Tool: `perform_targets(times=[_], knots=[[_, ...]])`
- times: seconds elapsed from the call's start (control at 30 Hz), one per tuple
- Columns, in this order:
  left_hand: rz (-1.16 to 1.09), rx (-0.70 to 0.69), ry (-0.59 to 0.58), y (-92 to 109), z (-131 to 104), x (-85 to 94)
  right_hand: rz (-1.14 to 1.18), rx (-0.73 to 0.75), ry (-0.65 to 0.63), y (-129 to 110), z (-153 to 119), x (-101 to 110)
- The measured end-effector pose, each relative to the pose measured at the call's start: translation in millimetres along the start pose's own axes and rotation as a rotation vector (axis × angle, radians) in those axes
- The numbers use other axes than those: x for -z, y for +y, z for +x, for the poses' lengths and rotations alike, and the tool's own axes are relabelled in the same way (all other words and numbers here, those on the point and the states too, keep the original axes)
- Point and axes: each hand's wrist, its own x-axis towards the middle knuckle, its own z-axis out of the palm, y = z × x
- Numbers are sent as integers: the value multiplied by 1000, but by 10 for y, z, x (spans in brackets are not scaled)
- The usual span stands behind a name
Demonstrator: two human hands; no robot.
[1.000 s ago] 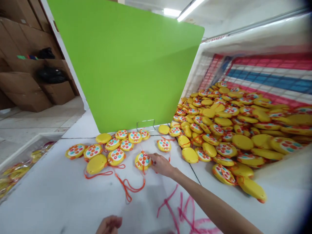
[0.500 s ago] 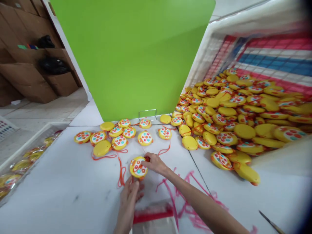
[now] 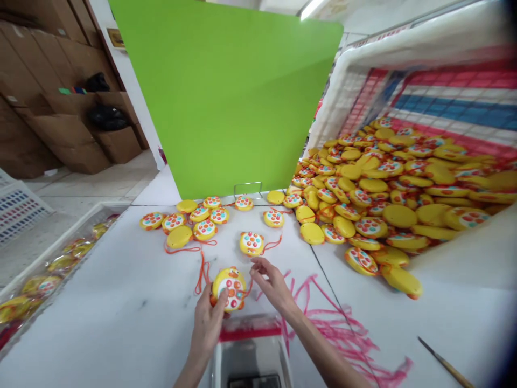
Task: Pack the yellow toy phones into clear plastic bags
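My left hand (image 3: 209,323) grips a round yellow duck toy (image 3: 233,285), thumb lying over its white face of coloured buttons. An orange cord (image 3: 246,291) runs from the toy's right side up to my right hand (image 3: 270,280), whose thumb and fingertips pinch it. Just beyond my right fingertips lies another duck toy (image 3: 251,243), face up, its orange cord trailing right. Further back on the white table sits a loose group of similar toys (image 3: 205,230), some face up and some showing plain yellow backs.
A large heap of duck toys (image 3: 371,183) spills from a lined basket at right. A green board (image 3: 234,102) stands behind. Near me is a red-edged container (image 3: 250,337); a pointed tool (image 3: 444,364) lies front right. At left is a tray (image 3: 16,285) of bagged toys.
My left hand has taken the duck toy, which has turned in the grip. My right hand has moved off its face to the cord. The toy beyond has turned and come nearer.
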Motion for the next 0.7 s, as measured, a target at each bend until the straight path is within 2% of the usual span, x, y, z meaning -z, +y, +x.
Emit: perform_targets(times=[0.2,0.37,0.57,0.7], knots=[[203,-109,-163,175,-261,-48,160,19,-188,-198,-180,-128],[315,-81,-212,181,-431,-37,295,-8,-252,-279,-324,-141],[262,-21,-188,161,-563,-51,335,-41,-195,-291,-481,-185],[22,27,-240,145,-483,-19,127,24,-123,-313,-449,-137]])
